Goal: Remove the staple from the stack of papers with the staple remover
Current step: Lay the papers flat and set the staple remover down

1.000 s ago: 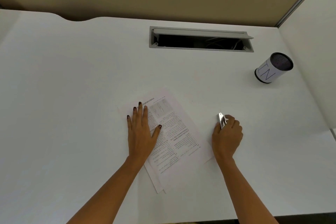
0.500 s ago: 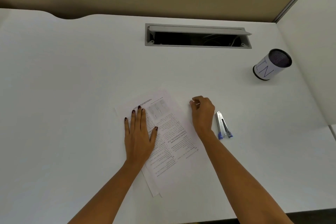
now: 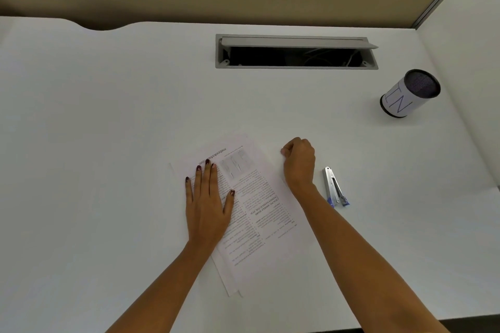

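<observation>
Rightward, staple remover (image 3: 335,187) (free desk (image 3: 108,116))

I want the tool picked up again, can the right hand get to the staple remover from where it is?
Probably yes: the staple remover lies uncovered on the desk just beside the right hand, nothing between.

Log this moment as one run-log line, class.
left hand: flat on papers | right hand: closed beside papers, contents unseen | staple remover: lying on desk, unheld
</observation>
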A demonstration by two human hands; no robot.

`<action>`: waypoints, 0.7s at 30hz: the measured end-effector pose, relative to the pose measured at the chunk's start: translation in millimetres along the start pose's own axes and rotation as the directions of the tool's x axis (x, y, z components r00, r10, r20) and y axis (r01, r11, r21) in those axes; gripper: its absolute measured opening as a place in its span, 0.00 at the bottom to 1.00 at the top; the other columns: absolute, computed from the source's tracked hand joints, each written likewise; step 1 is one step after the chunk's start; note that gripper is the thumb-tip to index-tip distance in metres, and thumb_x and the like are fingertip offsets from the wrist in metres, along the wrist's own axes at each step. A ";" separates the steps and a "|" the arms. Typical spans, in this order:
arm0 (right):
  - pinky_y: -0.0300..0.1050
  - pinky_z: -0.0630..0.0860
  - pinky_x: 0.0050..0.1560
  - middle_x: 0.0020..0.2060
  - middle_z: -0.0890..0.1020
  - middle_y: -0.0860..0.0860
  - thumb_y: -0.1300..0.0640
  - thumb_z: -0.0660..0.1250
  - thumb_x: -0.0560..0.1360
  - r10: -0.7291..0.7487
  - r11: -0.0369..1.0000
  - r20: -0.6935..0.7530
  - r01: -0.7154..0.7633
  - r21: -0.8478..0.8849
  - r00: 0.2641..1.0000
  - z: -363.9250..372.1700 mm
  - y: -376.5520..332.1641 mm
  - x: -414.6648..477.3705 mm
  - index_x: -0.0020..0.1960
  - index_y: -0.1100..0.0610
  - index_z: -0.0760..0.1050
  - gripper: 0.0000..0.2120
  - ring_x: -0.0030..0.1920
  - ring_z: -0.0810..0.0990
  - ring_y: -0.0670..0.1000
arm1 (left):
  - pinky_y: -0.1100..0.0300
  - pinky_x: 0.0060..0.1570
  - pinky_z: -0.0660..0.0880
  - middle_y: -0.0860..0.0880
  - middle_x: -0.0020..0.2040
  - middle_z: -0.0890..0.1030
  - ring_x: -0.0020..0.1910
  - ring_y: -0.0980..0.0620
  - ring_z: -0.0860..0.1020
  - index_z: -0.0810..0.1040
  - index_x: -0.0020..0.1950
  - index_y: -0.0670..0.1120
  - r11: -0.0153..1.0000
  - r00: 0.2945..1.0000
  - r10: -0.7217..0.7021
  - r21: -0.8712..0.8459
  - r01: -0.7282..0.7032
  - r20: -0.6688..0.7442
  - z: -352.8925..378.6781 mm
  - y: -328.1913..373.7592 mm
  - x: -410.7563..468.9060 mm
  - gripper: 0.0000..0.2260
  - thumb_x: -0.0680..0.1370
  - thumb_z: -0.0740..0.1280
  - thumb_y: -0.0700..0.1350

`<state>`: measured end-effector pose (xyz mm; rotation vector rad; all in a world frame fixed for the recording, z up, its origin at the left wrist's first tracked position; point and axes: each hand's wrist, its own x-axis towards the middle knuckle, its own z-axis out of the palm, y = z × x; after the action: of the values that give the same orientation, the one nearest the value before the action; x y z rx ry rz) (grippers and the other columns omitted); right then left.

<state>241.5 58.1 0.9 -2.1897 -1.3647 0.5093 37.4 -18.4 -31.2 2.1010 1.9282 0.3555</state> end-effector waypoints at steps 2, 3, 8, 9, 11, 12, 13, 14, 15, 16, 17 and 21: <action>0.41 0.67 0.39 0.46 0.78 0.60 0.75 0.62 0.72 -0.073 0.991 0.011 0.073 -0.111 0.997 2.7 -1.2 -3.0 0.49 0.66 0.75 0.09 0.44 0.76 0.54 | 0.45 0.75 0.50 0.43 0.78 0.57 0.77 0.45 0.55 0.55 0.77 0.41 1.000 1.000 -0.003 -0.001 0.003 0.004 -0.1 0.3 0.1 0.30 0.79 0.51 0.57; 0.42 0.68 0.39 0.46 0.77 0.59 0.73 0.62 0.73 -0.103 0.984 0.015 0.104 -0.146 0.995 3.5 -0.6 -4.2 0.50 0.65 0.74 0.09 0.44 0.75 0.54 | 0.44 0.75 0.50 0.43 0.78 0.57 0.77 0.45 0.55 0.55 0.77 0.41 1.000 1.000 -0.002 0.000 0.002 0.005 -0.1 0.6 0.5 0.30 0.79 0.51 0.57; 0.44 0.76 0.46 0.50 0.76 0.60 0.70 0.64 0.75 -0.102 0.994 -0.027 0.101 -0.048 0.994 3.7 3.0 -7.3 0.53 0.64 0.73 0.08 0.49 0.78 0.54 | 0.44 0.75 0.50 0.43 0.77 0.57 0.77 0.45 0.55 0.55 0.77 0.41 1.000 1.000 0.001 -0.006 -0.001 -0.004 -0.4 -0.1 -0.1 0.30 0.79 0.51 0.57; 0.45 0.77 0.47 0.50 0.77 0.60 0.69 0.65 0.75 -0.094 0.995 -0.040 0.092 -0.046 0.995 3.2 3.4 -7.5 0.53 0.64 0.74 0.08 0.50 0.79 0.54 | 0.44 0.75 0.51 0.42 0.77 0.58 0.77 0.45 0.55 0.55 0.77 0.41 1.000 1.000 0.002 -0.008 -0.002 -0.006 -0.4 0.3 -0.2 0.30 0.79 0.51 0.57; 0.44 0.76 0.46 0.49 0.79 0.60 0.67 0.65 0.76 -0.073 0.997 -0.062 0.071 -0.038 0.995 2.9 4.6 -6.4 0.52 0.65 0.75 0.05 0.48 0.79 0.54 | 0.44 0.75 0.51 0.42 0.77 0.58 0.76 0.44 0.56 0.55 0.76 0.41 1.000 1.000 0.002 -0.012 -0.002 -0.010 -0.6 1.0 -0.4 0.30 0.79 0.52 0.56; 0.42 0.74 0.44 0.48 0.80 0.60 0.66 0.65 0.76 -0.059 0.998 -0.068 0.058 -0.023 0.996 2.6 4.5 -5.4 0.51 0.66 0.76 0.04 0.47 0.79 0.55 | 0.44 0.75 0.51 0.42 0.77 0.58 0.76 0.44 0.56 0.55 0.76 0.41 1.000 1.000 0.001 -0.012 -0.001 -0.011 -0.6 1.0 -0.5 0.30 0.79 0.52 0.56; 0.41 0.71 0.43 0.47 0.80 0.60 0.66 0.65 0.76 -0.045 0.999 -0.068 0.044 -0.009 0.997 1.4 4.8 -3.8 0.49 0.66 0.77 0.04 0.46 0.79 0.56 | 0.44 0.75 0.51 0.43 0.77 0.58 0.76 0.44 0.55 0.55 0.77 0.41 1.000 1.000 0.001 -0.010 -0.001 -0.011 -0.6 1.0 -0.4 0.30 0.79 0.52 0.56; 0.41 0.69 0.42 0.46 0.80 0.60 0.66 0.65 0.76 -0.033 0.999 -0.064 0.033 0.000 0.997 0.6 4.9 -2.4 0.48 0.66 0.77 0.04 0.46 0.79 0.56 | 0.44 0.75 0.50 0.43 0.77 0.58 0.77 0.45 0.55 0.55 0.77 0.41 1.000 1.000 -0.001 -0.005 0.000 -0.008 -0.6 0.7 -0.4 0.30 0.79 0.52 0.56; 0.41 0.69 0.41 0.46 0.81 0.60 0.67 0.65 0.76 -0.025 1.000 -0.058 0.025 0.002 0.998 -0.3 5.5 -0.9 0.48 0.66 0.78 0.03 0.45 0.79 0.56 | 0.45 0.75 0.50 0.43 0.77 0.57 0.77 0.45 0.55 0.55 0.77 0.41 1.000 1.000 -0.002 0.000 0.002 -0.005 -0.4 0.5 -0.3 0.30 0.79 0.52 0.56; 0.41 0.68 0.41 0.46 0.81 0.60 0.67 0.65 0.76 -0.021 1.000 -0.049 0.020 -0.005 0.999 -0.9 5.8 0.8 0.47 0.66 0.78 0.03 0.45 0.79 0.56 | 0.45 0.75 0.50 0.43 0.78 0.57 0.77 0.45 0.55 0.55 0.77 0.41 1.000 1.000 -0.002 0.005 0.002 -0.003 -0.3 0.5 -0.1 0.30 0.79 0.52 0.56; 0.41 0.68 0.41 0.46 0.80 0.61 0.68 0.65 0.76 -0.019 1.000 -0.037 0.018 -0.023 0.999 -1.2 6.2 2.2 0.48 0.67 0.77 0.03 0.46 0.79 0.56 | 0.45 0.75 0.50 0.43 0.78 0.57 0.77 0.45 0.55 0.55 0.77 0.42 1.000 1.000 -0.003 0.006 0.003 -0.004 -0.2 0.8 -0.1 0.30 0.79 0.51 0.56; 0.42 0.71 0.45 0.51 0.79 0.60 0.67 0.62 0.78 -0.057 0.982 0.019 0.059 -0.179 0.998 3.5 9.0 3.1 0.54 0.66 0.75 0.07 0.50 0.77 0.55 | 0.45 0.75 0.51 0.43 0.77 0.58 0.77 0.45 0.55 0.55 0.77 0.41 1.000 1.000 -0.007 0.004 0.007 -0.009 -0.7 1.4 0.0 0.30 0.79 0.51 0.56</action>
<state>247.3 58.4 -7.4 -2.2839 -1.5296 0.3933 38.5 -18.5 -30.1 2.0982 1.9422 0.3609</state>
